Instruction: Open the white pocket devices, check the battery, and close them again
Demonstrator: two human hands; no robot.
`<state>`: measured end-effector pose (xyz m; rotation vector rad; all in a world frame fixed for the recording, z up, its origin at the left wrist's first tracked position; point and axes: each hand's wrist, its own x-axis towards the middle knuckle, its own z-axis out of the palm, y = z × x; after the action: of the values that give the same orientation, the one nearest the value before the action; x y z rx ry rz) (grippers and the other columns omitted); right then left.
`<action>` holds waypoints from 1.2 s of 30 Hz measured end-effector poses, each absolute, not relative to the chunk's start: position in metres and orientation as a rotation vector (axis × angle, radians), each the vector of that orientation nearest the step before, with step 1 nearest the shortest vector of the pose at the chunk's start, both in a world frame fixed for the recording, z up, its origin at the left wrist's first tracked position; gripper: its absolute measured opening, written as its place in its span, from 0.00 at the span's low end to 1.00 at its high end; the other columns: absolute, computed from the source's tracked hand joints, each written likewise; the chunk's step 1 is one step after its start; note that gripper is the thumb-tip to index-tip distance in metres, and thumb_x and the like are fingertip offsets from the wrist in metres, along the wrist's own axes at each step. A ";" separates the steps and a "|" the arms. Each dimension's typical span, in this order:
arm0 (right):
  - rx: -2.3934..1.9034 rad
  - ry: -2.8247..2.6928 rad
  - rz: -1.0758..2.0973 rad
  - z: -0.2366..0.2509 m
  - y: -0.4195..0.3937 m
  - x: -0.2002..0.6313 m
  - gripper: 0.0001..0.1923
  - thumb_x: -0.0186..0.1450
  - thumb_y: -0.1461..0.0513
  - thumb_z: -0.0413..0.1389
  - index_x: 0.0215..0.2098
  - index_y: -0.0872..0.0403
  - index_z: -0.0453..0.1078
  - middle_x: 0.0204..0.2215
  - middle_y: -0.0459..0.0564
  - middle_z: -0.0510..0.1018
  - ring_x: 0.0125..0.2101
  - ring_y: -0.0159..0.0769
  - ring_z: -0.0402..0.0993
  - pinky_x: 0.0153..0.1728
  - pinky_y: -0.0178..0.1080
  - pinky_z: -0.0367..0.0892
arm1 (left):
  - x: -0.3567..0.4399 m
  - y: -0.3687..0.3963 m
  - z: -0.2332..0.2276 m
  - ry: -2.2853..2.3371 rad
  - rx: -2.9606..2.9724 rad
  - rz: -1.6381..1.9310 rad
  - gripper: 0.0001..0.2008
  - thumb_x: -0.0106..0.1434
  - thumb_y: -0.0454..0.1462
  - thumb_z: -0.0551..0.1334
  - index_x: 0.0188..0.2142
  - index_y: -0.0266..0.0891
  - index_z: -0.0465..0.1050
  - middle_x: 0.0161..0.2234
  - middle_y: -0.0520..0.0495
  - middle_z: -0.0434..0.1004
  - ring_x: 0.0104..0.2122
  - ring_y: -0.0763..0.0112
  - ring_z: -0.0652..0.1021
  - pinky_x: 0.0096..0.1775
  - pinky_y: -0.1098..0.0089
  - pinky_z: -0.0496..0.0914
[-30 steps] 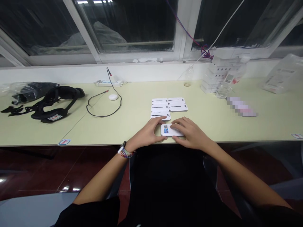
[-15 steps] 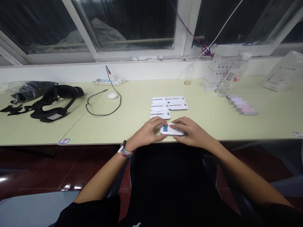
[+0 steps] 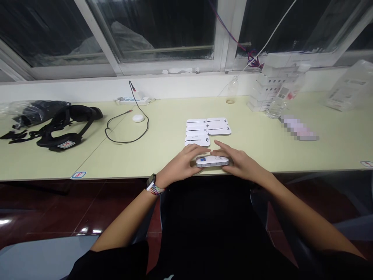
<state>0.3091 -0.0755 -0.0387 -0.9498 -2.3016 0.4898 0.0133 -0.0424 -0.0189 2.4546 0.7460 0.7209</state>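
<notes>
A small white device [image 3: 212,161] with a blue sticker on top is held between both hands near the front edge of the pale green table [image 3: 163,155]. My left hand [image 3: 182,165] grips its left end, with a watch and bead bracelet on the wrist. My right hand [image 3: 237,163] grips its right end, fingers over the top. The device looks lifted and tilted, its front edge showing. Just behind lie several flat white devices [image 3: 207,130] in rows, each with a dark line.
At the left lie a black strap harness [image 3: 67,128] and a plastic bag. A power strip [image 3: 135,101], black cable [image 3: 128,132] and small white puck [image 3: 138,118] sit mid-left. Stacked white boxes [image 3: 266,95], a clear bottle [image 3: 275,109] and plastic bags stand at the right.
The device lay flat under my hands with its sticker face up; now both hands have lifted and tilted it, showing its edge. My right fingers have shifted toward its right end.
</notes>
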 end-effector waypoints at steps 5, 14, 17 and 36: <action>-0.947 -2.260 0.468 -0.037 -0.077 0.308 0.58 0.73 0.67 0.60 0.85 0.35 0.27 0.80 0.52 0.60 0.78 0.55 0.59 0.71 0.68 0.68 | 0.009 -0.039 -0.025 0.610 2.451 0.695 0.30 0.76 0.29 0.58 0.72 0.58 0.71 0.72 0.50 0.74 0.73 0.57 0.72 0.73 0.44 0.68; -0.811 -2.158 0.646 -0.035 -0.079 0.311 0.26 0.78 0.61 0.57 0.71 0.37 0.74 0.61 0.45 0.86 0.57 0.47 0.87 0.58 0.53 0.83 | 0.008 -0.040 -0.020 0.608 2.259 0.748 0.23 0.78 0.35 0.62 0.68 0.56 0.78 0.65 0.52 0.81 0.64 0.55 0.82 0.66 0.49 0.78; -0.881 -2.119 0.683 -0.036 -0.076 0.312 0.20 0.77 0.57 0.59 0.65 0.41 0.80 0.55 0.46 0.89 0.51 0.47 0.89 0.52 0.51 0.85 | 0.009 -0.041 -0.020 0.665 2.228 0.729 0.19 0.78 0.39 0.65 0.65 0.53 0.82 0.61 0.49 0.85 0.60 0.53 0.86 0.61 0.51 0.82; -1.170 -2.011 0.369 -0.045 -0.055 0.325 0.15 0.71 0.56 0.66 0.55 0.45 0.83 0.57 0.54 0.85 0.61 0.55 0.78 0.62 0.64 0.75 | 0.015 -0.038 -0.023 0.935 2.510 0.730 0.25 0.79 0.43 0.62 0.72 0.51 0.67 0.71 0.42 0.70 0.72 0.47 0.68 0.73 0.41 0.63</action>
<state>0.3250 -0.0547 -0.0448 -1.1699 -2.0111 0.3689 0.0146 -0.0385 -0.0231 2.5101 0.9355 0.7299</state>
